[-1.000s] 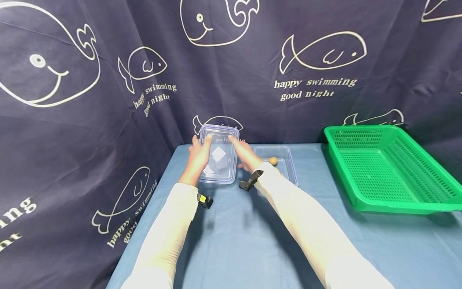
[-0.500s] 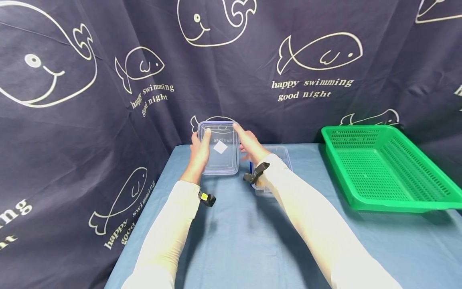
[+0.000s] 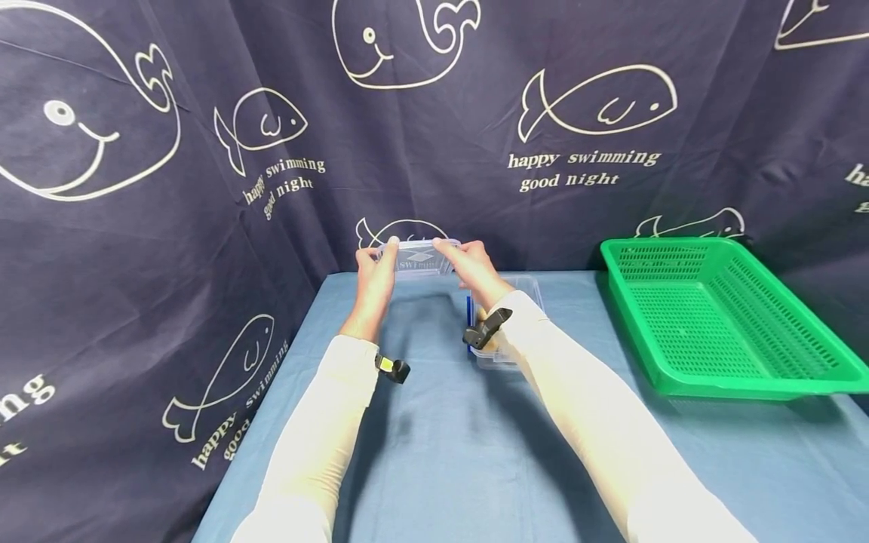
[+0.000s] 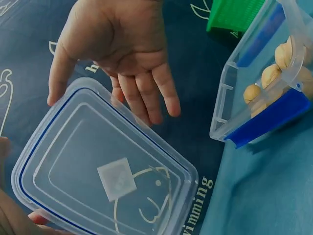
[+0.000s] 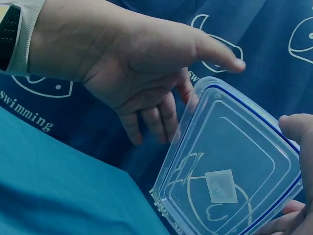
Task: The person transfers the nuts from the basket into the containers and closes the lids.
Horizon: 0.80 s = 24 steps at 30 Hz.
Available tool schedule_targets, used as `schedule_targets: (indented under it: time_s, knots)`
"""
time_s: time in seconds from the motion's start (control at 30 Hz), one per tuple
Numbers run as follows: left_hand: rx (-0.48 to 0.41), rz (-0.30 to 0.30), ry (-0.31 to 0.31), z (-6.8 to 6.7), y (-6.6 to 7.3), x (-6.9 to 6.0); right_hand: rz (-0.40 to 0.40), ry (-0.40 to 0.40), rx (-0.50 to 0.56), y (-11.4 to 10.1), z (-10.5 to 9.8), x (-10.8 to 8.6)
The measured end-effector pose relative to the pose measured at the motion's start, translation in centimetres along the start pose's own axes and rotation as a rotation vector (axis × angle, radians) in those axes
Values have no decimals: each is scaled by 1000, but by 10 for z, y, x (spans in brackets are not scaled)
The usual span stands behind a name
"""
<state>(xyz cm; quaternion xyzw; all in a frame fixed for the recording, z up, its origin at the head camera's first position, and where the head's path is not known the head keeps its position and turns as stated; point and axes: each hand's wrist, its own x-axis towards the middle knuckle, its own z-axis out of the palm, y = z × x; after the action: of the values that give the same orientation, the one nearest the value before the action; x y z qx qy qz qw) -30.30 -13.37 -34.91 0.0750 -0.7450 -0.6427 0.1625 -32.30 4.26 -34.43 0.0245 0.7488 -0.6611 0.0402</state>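
A clear plastic food-container lid (image 3: pixel 417 260) with a blue seal and a white diamond sticker is held up near the back curtain, tilted steeply in the head view. My left hand (image 3: pixel 375 292) grips its left side, with the thumb at the edge and fingers underneath. At the opposite side, my right hand (image 3: pixel 477 273) has relaxed fingers against the rim and the thumb stretched out past a corner in the right wrist view. Below the right wrist stands a clear container (image 4: pixel 220 107) with blue clips (image 4: pixel 274 117), holding several walnuts (image 4: pixel 272 76). The right forearm partly hides it.
To the right, a green plastic basket (image 3: pixel 753 392) sits on the blue tablecloth (image 3: pixel 434 445). A dark curtain (image 3: pixel 434 151) with white fish drawings hangs close behind and to the left of the table.
The lid has tilted from facing the head camera to almost edge-on. My right hand has shifted slightly along its rim. The container stays on the table.
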Motion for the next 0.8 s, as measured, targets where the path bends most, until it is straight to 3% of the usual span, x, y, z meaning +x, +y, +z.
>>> schedule_targets:
  time_s: [0.17,0.47,0.8]
  knots:
    - [-14,2,-27,3,-4,1,-38,-17,-43,0,-13,-1]
    - [-173,-10,-240,13,-11,2,-67,-96,-77,11,-41,-9]
    - [-134,43,-369,31,-20,-7,-145,-63,-122,24,-69,-21]
